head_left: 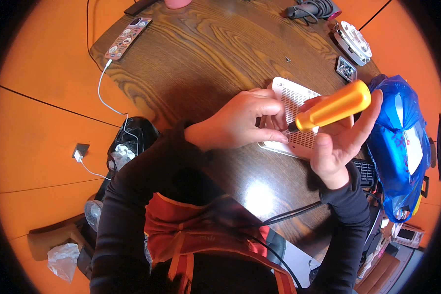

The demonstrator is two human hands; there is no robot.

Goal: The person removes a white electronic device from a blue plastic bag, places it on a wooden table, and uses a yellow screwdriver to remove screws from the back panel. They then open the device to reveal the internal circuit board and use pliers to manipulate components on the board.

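Observation:
A white perforated plastic cover (294, 98), with rows of slots, lies on the table under both hands. My left hand (245, 120) reaches over its left side, thumb and fingertips drawn together beside the dark shaft of a screwdriver; what they pinch is hidden. The yellow-handled screwdriver (335, 105) slants down to the left, its tip end close to my left fingertips over the cover. Behind and below the handle is my right hand (340, 144), its fingers spread around the tool and its thumb held apart from the handle.
On the wooden table (206, 54) are a charging phone (127, 39), a round white device (354, 41), a small tray of metal parts (346, 68) and a coiled cable (313, 10). A blue plastic bag (394, 147) stands at the right edge. Dark cables (294, 214) cross the near side.

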